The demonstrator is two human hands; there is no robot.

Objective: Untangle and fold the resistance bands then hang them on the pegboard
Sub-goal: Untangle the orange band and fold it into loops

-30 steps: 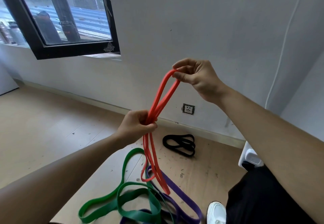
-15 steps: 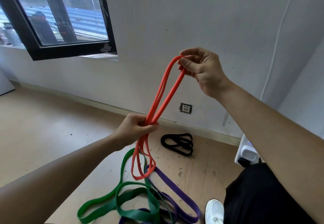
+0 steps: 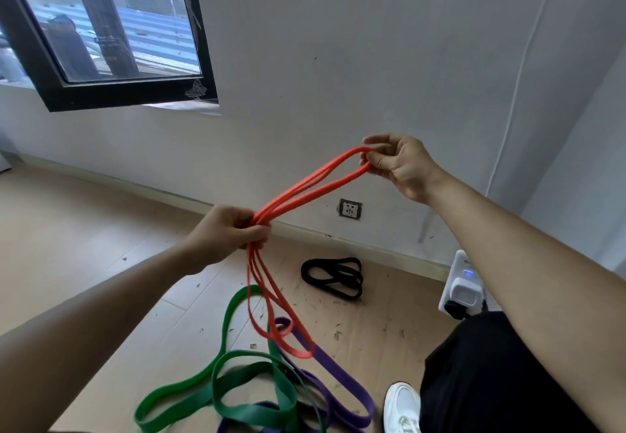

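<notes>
A thin orange resistance band (image 3: 313, 183) stretches in doubled strands between my two hands. My right hand (image 3: 401, 165) pinches its upper loop end, up near the wall. My left hand (image 3: 227, 234) grips the gathered strands lower down, and two orange loops hang from it toward the floor. Below them a green band (image 3: 250, 383) and a purple band (image 3: 335, 370) lie tangled together on the wooden floor. A black band (image 3: 333, 276) lies coiled by the wall. No pegboard is in view.
A wall socket (image 3: 350, 209) sits low on the white wall. A white power strip with a plug (image 3: 462, 288) lies at the right. My black trouser leg and white shoe (image 3: 401, 405) are at the bottom right. A dark-framed window (image 3: 101, 26) is upper left.
My right hand has moved lower and to the right, pulling the orange strands flatter. The hanging orange loops under my left hand have lengthened and swung over the purple band.
</notes>
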